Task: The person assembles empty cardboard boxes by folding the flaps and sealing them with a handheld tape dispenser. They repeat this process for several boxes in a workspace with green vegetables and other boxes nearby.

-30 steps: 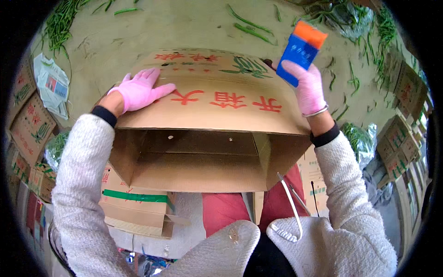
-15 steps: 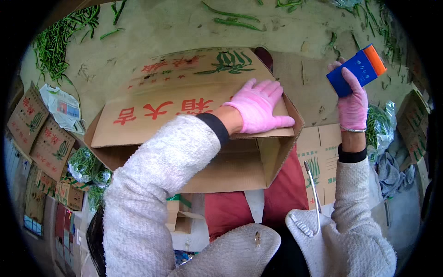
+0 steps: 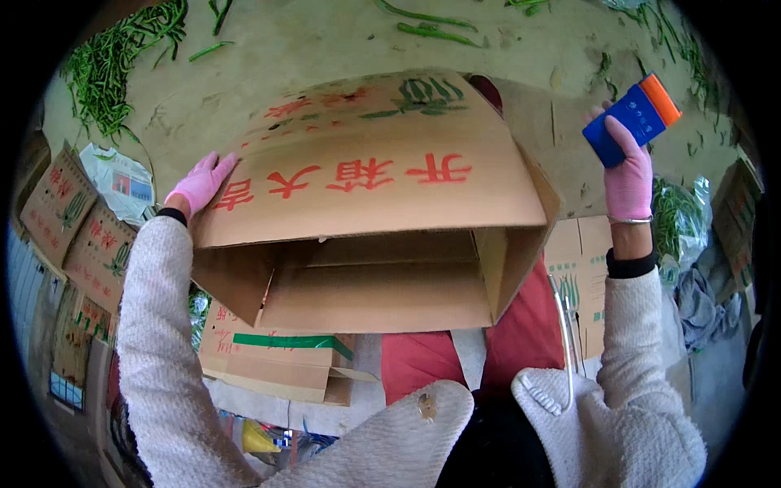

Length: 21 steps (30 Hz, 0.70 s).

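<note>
In front of me a brown cardboard carton lies tilted across my legs, its mouth facing me. Red and green print covers its top panel, and the inside that shows holds nothing. My left hand, in a pink glove, lies with fingers stretched out against the carton's left edge. On the right, clear of the carton, my right hand is raised, also gloved in pink. Its fingers are closed round a flat blue block with an orange end, perhaps a tape dispenser; its exact kind is unclear.
Green beans lie heaped at the far left, with several loose ones farther right. A carton with green tape sits near my left arm. Flattened cardboard lies beyond my right leg, near bagged greens and a grey cloth.
My left hand has moved from the carton's right side to its left edge. The carton has shifted slightly right in view. My right hand still holds the blue block.
</note>
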Each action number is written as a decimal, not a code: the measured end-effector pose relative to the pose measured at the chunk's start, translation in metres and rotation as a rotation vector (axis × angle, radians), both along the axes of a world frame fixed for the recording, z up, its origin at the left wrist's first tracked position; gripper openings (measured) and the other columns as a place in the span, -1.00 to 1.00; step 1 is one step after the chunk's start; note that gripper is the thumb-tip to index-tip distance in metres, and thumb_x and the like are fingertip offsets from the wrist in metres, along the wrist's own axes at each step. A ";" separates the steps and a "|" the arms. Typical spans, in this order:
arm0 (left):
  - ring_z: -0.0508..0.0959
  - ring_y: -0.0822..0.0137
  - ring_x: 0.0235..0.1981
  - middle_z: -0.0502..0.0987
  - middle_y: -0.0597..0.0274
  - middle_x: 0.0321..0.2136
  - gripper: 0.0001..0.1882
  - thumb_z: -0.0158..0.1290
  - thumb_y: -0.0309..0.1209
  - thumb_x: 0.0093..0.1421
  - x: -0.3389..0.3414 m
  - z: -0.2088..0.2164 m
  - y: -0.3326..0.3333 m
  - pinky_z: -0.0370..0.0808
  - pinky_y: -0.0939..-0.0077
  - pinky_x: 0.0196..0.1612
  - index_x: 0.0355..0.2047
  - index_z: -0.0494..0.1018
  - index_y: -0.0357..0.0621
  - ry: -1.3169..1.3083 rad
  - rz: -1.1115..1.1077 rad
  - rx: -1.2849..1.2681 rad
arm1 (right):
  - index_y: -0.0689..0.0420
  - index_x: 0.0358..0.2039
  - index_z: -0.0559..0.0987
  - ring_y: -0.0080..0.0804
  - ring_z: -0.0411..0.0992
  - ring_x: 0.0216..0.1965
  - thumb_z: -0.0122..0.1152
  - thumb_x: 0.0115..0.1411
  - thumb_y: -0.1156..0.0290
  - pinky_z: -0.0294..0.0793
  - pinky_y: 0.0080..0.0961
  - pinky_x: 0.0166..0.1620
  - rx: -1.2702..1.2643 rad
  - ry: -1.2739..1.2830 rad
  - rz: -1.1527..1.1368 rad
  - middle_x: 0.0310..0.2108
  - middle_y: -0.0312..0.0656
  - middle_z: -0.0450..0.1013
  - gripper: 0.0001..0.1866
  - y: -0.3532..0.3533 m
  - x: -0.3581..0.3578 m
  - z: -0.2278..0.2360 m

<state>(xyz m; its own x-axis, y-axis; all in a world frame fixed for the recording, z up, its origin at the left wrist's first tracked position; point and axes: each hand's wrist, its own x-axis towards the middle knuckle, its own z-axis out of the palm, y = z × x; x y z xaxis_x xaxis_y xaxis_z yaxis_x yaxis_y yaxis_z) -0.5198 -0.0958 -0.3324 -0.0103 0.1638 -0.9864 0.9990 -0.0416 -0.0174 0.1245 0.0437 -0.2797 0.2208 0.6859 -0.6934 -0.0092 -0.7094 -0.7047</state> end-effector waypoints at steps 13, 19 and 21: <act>0.16 -0.03 0.39 0.21 -0.03 0.36 -0.34 -0.12 0.00 0.38 0.181 0.048 0.037 0.05 0.12 0.42 0.35 0.21 -0.12 -0.421 0.265 0.258 | 0.29 -0.08 0.57 -0.31 0.60 -0.13 0.27 0.21 0.40 0.52 -0.43 0.06 -0.145 -0.059 -0.010 -0.19 -0.09 0.63 -0.69 -0.060 -0.002 0.000; 0.17 -0.04 0.39 0.20 -0.10 0.36 -0.32 -0.08 -0.01 0.37 0.283 0.060 0.069 0.07 0.18 0.42 0.35 0.20 -0.19 -0.714 0.194 0.320 | 0.28 -0.03 0.54 -0.33 0.60 -0.14 0.28 0.20 0.43 0.53 -0.44 0.04 -0.144 0.008 -0.021 -0.18 -0.09 0.62 -0.66 -0.057 0.008 0.000; 0.17 -0.05 0.38 0.20 -0.11 0.35 -0.31 -0.08 0.00 0.37 0.315 0.049 0.078 0.07 0.17 0.42 0.35 0.20 -0.19 -0.814 0.175 0.330 | 0.29 0.02 0.51 -0.29 0.60 -0.11 0.27 0.20 0.41 0.52 -0.41 0.07 -0.145 0.008 -0.014 -0.15 -0.06 0.62 -0.61 -0.057 0.014 0.001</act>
<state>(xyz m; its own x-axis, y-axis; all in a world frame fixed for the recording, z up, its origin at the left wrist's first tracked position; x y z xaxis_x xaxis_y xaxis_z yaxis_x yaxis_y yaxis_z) -0.2052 -0.0175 -0.2830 0.6209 0.5022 -0.6019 0.6984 -0.0059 0.7156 0.1383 -0.0132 -0.2786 0.2236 0.5751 -0.7869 -0.0255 -0.8037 -0.5945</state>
